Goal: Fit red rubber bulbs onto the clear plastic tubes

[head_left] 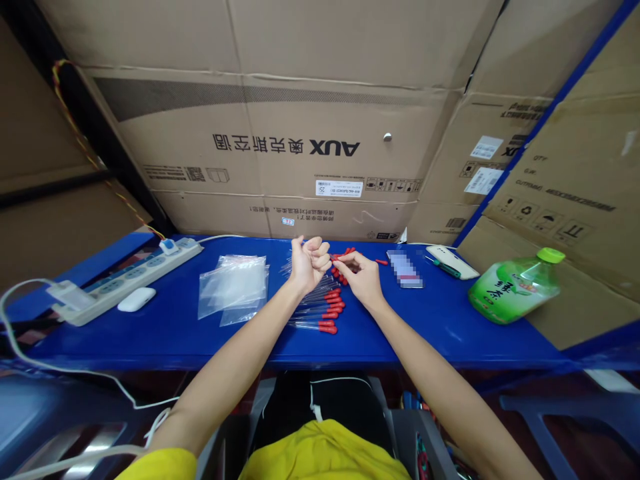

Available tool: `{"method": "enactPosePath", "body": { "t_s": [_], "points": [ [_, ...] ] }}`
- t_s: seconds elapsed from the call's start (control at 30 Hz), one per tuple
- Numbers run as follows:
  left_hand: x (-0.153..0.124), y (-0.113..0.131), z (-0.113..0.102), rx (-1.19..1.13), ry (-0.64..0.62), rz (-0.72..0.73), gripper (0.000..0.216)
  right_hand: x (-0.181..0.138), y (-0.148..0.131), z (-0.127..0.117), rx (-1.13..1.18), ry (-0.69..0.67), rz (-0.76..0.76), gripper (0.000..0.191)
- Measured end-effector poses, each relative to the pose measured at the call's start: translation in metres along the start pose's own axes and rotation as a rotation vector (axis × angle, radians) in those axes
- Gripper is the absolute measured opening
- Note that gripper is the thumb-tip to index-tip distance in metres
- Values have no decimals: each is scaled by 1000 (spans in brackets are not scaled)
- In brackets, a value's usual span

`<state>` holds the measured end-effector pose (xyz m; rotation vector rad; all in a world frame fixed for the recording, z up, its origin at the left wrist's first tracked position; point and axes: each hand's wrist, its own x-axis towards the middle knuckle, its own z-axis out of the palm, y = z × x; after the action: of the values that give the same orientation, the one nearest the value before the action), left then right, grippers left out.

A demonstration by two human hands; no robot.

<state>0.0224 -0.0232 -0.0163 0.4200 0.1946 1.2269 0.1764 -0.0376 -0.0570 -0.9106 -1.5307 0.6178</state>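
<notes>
My left hand (311,261) is curled into a fist above the middle of the blue table, with its fingers turned upward. Close against it, my right hand (363,275) pinches with thumb and fingertips at the left fist's edge. Whatever either hand holds is too small or hidden to make out. Under and in front of the hands lie several glass droppers (327,327) with red rubber bulbs, the bulbs pointing right. More red rubber bulbs (345,253) lie behind my right hand, partly covered by it. Clear plastic bags (234,288) are stacked left of my left forearm.
A power strip (135,275) with plugged-in cables and a white case (137,299) sit at the left. To the right are a phone (405,269), a green-handled tool (443,267) on a white object, and a tilted green tea bottle (515,287). Cardboard (300,107) walls the back.
</notes>
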Motion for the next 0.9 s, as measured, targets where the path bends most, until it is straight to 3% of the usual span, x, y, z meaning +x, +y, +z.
{"method": "enactPosePath", "body": {
  "t_s": [0.27, 0.53, 0.67, 0.9],
  "points": [
    [-5, 1, 4, -4, -78, 21, 42, 0, -1, -3, 61, -201, 51, 33],
    [-4, -3, 6, 23, -108, 24, 39, 1, -2, -5, -37, -56, -21, 29],
    [-3, -4, 7, 15, -47, 5, 40, 0, -3, -6, -111, -10, -65, 27],
    [-3, -3, 8, 82, -37, 28, 41, -4, -7, -3, -152, -4, -110, 25]
  ]
}}
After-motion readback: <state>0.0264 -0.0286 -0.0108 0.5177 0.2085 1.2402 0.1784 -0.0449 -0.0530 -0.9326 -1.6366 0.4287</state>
